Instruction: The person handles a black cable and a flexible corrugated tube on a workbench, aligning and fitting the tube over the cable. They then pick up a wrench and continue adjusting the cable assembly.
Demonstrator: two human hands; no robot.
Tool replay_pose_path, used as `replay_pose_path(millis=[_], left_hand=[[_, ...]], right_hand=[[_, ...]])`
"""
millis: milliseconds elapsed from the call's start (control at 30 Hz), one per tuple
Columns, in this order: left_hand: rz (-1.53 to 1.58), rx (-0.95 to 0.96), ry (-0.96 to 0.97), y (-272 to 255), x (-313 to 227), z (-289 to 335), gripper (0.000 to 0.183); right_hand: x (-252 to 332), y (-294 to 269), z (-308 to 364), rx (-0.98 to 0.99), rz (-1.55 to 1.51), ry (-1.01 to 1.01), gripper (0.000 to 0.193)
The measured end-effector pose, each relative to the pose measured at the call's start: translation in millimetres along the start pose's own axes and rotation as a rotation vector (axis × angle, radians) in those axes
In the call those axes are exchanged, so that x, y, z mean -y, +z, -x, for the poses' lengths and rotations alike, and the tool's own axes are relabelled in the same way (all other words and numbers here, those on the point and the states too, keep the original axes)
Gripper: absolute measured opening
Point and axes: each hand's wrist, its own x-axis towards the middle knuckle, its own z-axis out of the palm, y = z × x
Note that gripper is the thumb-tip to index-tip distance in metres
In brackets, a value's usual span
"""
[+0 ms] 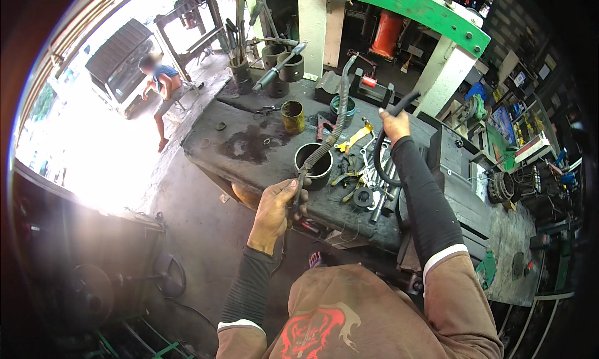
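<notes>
My left hand (276, 209) is closed around the near end of a long ribbed grey hose (337, 131). From there the hose slants up over an open metal cylinder (301, 165) toward the back of the workbench. My right hand (397, 126) grips a black rubber hose (377, 153), which bends down in a loop beside the tools; one end sticks out past the fist. Under and between my hands lie several wrenches (382, 194), yellow-handled pliers (341, 179) and a black ring (364, 197). Whether the two hoses join cannot be made out.
The dark workbench (212, 147) carries a yellowish can (292, 117), a teal-rimmed can (343, 107) and metal pots holding tools (241, 77). Behind it rises a green-and-white press frame (405, 13). A person (163, 84) sits at the far left, near a parked vehicle (121, 63).
</notes>
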Motion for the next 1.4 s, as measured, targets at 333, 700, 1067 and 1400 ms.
replay_pose_path(millis=[333,700,1067,1400], left_hand=[[0.058,-0.169,-0.047,-8,-2,21,0.03],[0.045,-0.311,-0.178,-9,-3,17,0.031],[0.045,-0.196,-0.102,4,-3,11,0.037],[-0.147,-0.213,-0.087,-2,10,14,0.046]], right_hand=[[-56,11,22,-0.205,0.141,0.304,0.086],[14,1,79,-0.021,0.188,0.048,0.064],[98,28,240,1.007,-0.654,0.073,0.038],[97,39,236,0.977,-0.249,0.067,0.032]])
